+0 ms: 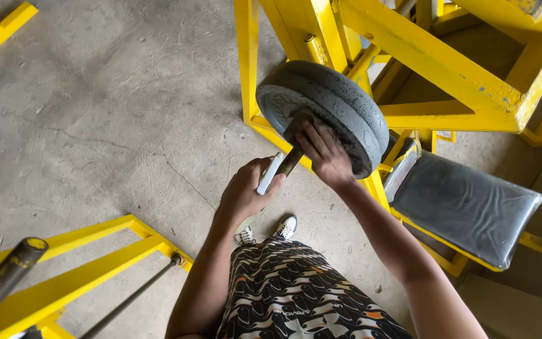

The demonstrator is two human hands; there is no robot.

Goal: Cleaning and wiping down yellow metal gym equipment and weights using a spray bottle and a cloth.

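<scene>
Right hand (pixel 326 154) fingers spread flat on grey weight plates (pixel 330 113) at frame centre; left hand (pixel 246 188) is closed around a white object (pixel 270 174) by the bar (pixel 290 161). Open concrete floor (pixel 108 113) fills the left; yellow frame (pixel 446 69) crowds the right. Bar end hidden by hands.

open floor (pixel 108 113) left, yellow frame (pixel 446 69) crowding right

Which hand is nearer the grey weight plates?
Right. The right hand lies against the face of the plates, fingers spread by the hub. The left hand is lower down, apart from them, holding a white object beside the bar.

grey weight plates (pixel 330 110) (speckled), yellow frame (pixel 446 69)
</scene>
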